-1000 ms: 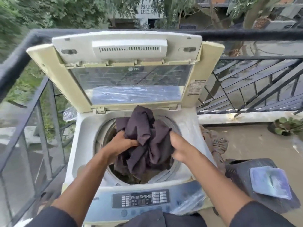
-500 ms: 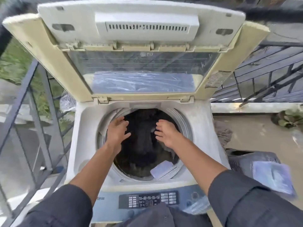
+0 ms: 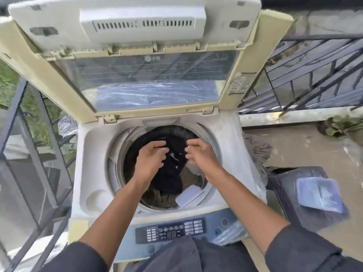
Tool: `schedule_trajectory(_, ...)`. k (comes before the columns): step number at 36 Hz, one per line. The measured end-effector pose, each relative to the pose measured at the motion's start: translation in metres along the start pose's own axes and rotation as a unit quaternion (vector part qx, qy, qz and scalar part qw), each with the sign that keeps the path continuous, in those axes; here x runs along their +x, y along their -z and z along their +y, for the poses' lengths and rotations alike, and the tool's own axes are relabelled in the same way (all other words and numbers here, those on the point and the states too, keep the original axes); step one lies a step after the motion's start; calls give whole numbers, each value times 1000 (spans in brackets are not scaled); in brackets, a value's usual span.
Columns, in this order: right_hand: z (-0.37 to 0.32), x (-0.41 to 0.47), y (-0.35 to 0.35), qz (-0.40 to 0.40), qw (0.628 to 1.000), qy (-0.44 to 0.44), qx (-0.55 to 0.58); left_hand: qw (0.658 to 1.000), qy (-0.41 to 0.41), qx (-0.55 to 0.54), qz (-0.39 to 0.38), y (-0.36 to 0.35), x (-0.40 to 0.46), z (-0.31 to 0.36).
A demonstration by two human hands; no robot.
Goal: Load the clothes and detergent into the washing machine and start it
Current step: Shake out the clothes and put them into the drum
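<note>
Both hands hang loose and hold nothing – the left hand [image 3: 150, 160] and the right hand [image 3: 200, 154] side by side over the drum's mouth – with the dark clothes [image 3: 172, 173] straight below them, inside the washing machine [image 3: 94, 163], about equally near each.

- A concrete balcony floor [image 3: 298, 146] runs down the right side of the frame.
- The top-loading washing machine [image 3: 94, 173] stands on it, filling the centre.
- A dark plastic basket [image 3: 282, 185] sits at right, just beside the machine.
- A crumpled brownish cloth [image 3: 259, 148] lies between the machine and the basket.
- A potted plant [image 3: 339, 126] sits at the right edge by the railing's kerb.
</note>
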State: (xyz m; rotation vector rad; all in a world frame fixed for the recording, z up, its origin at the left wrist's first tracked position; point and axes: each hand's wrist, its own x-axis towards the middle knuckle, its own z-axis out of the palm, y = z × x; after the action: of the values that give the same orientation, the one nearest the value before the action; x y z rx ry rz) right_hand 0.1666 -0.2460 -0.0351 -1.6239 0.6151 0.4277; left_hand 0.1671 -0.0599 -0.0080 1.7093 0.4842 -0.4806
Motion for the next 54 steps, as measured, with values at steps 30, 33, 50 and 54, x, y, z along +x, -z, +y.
schedule_trajectory(30, 104, 37, 301, 249, 958, 68, -124, 933, -154, 239, -221, -306, 31, 88)
schedule_trajectory(33, 132, 71, 316, 207, 968, 34, -138, 927, -134, 273, -218, -333, 51, 75)
schedule_trajectory(50, 245, 254, 345, 59, 947, -128, -289, 751, -71, 582, -304, -414, 106, 1)
schedule_trajectory(54, 250, 278, 345, 57, 948, -158, -271, 748, -79, 579, -315, -416, 109, -4)
